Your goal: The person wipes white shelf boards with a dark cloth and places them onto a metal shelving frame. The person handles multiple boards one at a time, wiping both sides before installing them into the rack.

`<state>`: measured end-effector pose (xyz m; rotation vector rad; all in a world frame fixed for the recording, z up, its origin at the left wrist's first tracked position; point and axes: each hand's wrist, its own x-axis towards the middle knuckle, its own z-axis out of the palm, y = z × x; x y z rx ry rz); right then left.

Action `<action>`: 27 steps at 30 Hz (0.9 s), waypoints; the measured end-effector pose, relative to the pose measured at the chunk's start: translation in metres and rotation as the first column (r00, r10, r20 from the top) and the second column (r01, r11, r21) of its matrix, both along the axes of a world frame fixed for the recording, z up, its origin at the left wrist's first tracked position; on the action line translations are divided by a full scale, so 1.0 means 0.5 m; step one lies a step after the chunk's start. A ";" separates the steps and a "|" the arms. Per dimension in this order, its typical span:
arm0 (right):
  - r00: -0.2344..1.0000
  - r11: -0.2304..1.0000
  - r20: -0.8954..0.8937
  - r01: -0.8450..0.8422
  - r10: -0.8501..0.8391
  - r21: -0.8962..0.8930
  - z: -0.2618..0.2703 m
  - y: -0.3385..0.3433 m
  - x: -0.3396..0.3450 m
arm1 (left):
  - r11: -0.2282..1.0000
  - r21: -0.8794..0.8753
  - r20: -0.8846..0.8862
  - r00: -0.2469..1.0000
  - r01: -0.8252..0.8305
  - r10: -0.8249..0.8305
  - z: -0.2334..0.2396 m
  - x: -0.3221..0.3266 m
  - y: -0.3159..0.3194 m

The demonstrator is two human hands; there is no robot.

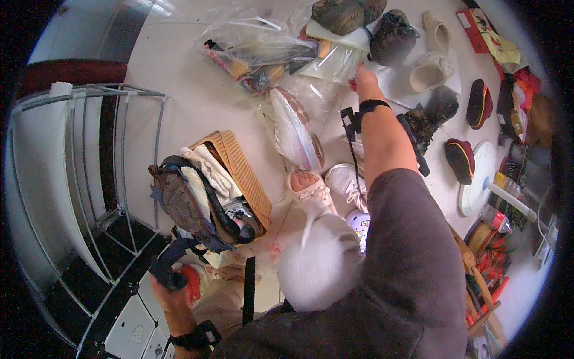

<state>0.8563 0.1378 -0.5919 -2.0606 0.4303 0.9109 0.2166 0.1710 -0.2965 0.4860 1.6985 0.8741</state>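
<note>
My right hand [366, 80] reaches far forward, its fingers curled at the edge of a clear plastic bag [329, 67]. Dark footwear shows through another part of the plastic [264, 63]. Just beyond that hand lies a dark shoe [391, 38]. My left hand [168, 289] is low at the left, closed around a dark cloth item [172, 264]; its far end merges with dark straps near the basket. A tan woven basket [244, 177] holds a brown bag [181, 197], white knit gloves [210, 172] and a black strap.
A white sneaker [291, 130] lies on its side before my sandaled foot [309, 184]. Beige clogs [428, 74], dark red slippers [479, 105] and dark boots [432, 112] are spread to the right. A metal rack [121, 179] stands left, a round white stand base [475, 193] right.
</note>
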 end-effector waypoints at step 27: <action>-0.188 -0.191 -0.093 -0.614 0.978 -0.766 0.013 0.126 -0.160 | 0.618 -0.089 -0.568 0.470 0.781 -0.676 -0.011 -0.063 -0.007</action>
